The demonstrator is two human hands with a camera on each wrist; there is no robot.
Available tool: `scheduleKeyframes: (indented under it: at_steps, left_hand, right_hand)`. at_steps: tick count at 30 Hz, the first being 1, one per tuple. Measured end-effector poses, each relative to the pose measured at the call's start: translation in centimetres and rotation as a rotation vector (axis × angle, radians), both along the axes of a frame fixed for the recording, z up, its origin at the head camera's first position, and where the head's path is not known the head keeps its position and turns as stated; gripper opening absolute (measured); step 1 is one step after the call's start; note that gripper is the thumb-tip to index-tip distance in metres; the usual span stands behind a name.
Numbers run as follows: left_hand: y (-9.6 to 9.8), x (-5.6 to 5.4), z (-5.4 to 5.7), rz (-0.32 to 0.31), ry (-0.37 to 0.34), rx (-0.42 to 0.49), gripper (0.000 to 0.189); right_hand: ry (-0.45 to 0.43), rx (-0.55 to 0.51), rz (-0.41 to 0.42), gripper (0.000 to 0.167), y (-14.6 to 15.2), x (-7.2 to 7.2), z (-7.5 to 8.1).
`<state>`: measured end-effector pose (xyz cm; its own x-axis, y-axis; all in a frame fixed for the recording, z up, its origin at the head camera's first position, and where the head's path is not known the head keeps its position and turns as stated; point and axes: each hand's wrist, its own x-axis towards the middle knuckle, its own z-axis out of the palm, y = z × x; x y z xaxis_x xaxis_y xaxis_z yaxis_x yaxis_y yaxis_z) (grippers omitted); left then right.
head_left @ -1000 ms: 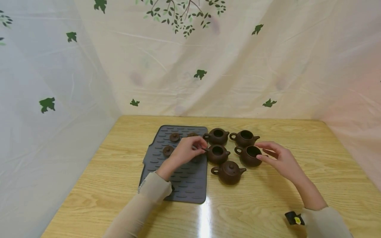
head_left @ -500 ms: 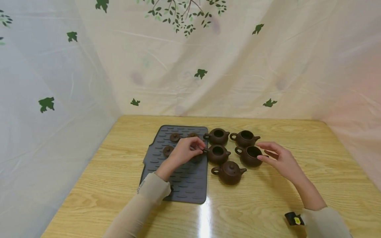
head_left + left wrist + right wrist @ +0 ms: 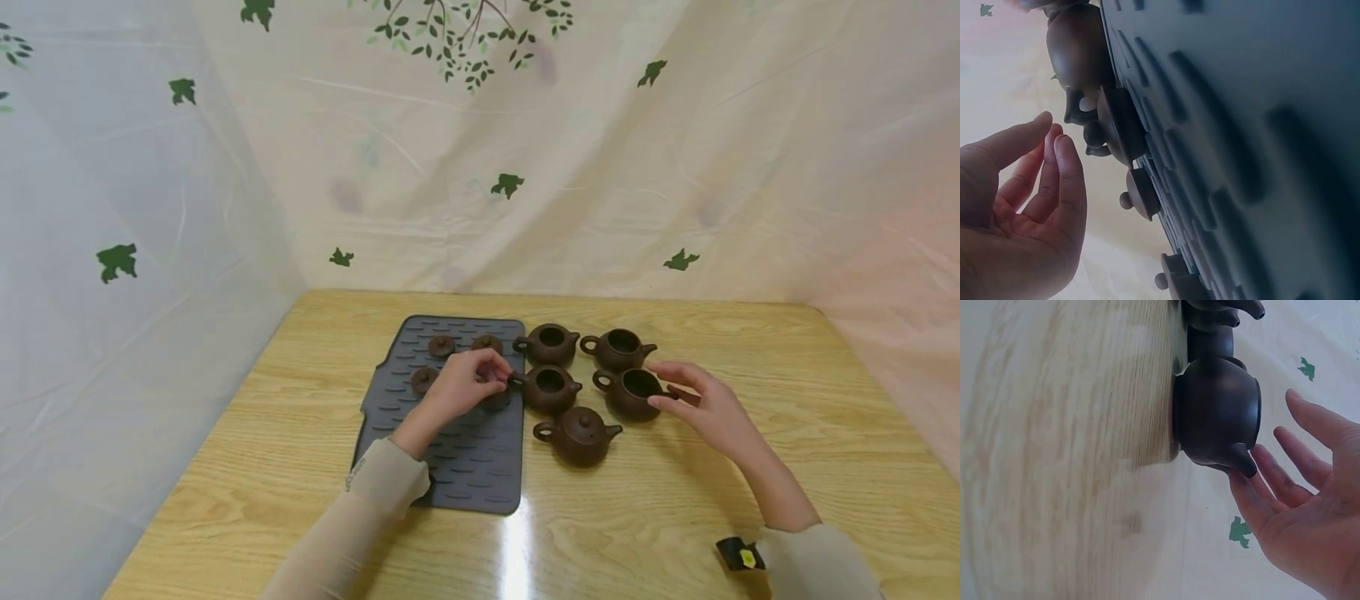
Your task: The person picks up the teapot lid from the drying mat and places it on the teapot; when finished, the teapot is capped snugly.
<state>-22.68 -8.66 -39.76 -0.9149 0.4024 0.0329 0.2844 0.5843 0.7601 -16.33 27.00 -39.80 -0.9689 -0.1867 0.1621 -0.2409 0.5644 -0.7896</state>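
Observation:
My left hand (image 3: pixel 457 387) hovers over the right part of the grey mat, fingers loosely bent with nothing between them. A dark brown lid (image 3: pixel 497 402) lies partly hidden under it; the left wrist view shows this lid (image 3: pixel 1124 125) beside the fingertips. Just right of those fingertips is the handle of a lidless brown teapot (image 3: pixel 551 403). My right hand (image 3: pixel 708 408) is spread around the spout side of another lidless teapot (image 3: pixel 628 405). In the right wrist view, its fingers (image 3: pixel 1250 500) are right at the spout of that teapot (image 3: pixel 1219 412), thumb apart.
Two more lidless teapots (image 3: pixel 551 354) stand behind. Nearer the front is a teapot with its lid on (image 3: pixel 581 450). Other lids (image 3: pixel 442 347) lie on the ribbed grey mat (image 3: pixel 480 492). A small black object with a yellow mark (image 3: pixel 731 553) is by the right sleeve.
My left hand has drawn slightly left, away from the handle of the middle teapot, uncovering more of a lid behind it. The right hand has hardly moved.

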Motion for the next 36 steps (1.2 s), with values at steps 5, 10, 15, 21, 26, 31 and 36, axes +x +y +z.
scheduleKeyframes:
  at_steps: [5, 10, 15, 21, 26, 31, 36]
  left_hand:
    - [-0.12, -0.09, -0.07, 0.023, -0.04, -0.005, 0.013]
    - [-0.29, -0.27, -0.21, 0.037, -0.056, -0.02, 0.013]
    - [-0.44, -0.36, -0.17, 0.046, -0.068, -0.05, 0.014]
    - [-0.51, -0.41, -0.03, 0.063, -0.099, -0.088, 0.017]
    - [-0.55, -0.37, -0.37, 0.096, -0.133, -0.096, 0.018]
    - [-0.57, -0.36, -0.59, 0.107, -0.123, -0.1, 0.016]
    - [-0.65, -0.32, -0.62, 0.114, -0.119, -0.096, 0.014]
  right_hand:
    - [-0.021, 0.0, 0.0, 0.048, 0.01, -0.02, 0.01]
    - [-0.044, 0.021, 0.005, 0.048, -0.03, -0.14, 0.04]
    - [-0.09, 0.046, 0.014, 0.05, -0.05, -0.27, 0.14]
    - [-0.143, 0.05, 0.011, 0.055, -0.19, -0.51, 0.08]
    - [-0.171, 0.08, -0.01, 0.062, -0.6, -0.73, -0.2]
    - [-0.171, 0.1, -0.035, 0.059, -0.77, -0.77, -0.42]
    - [-0.151, 0.116, -0.034, 0.056, -0.69, -0.86, -0.69]
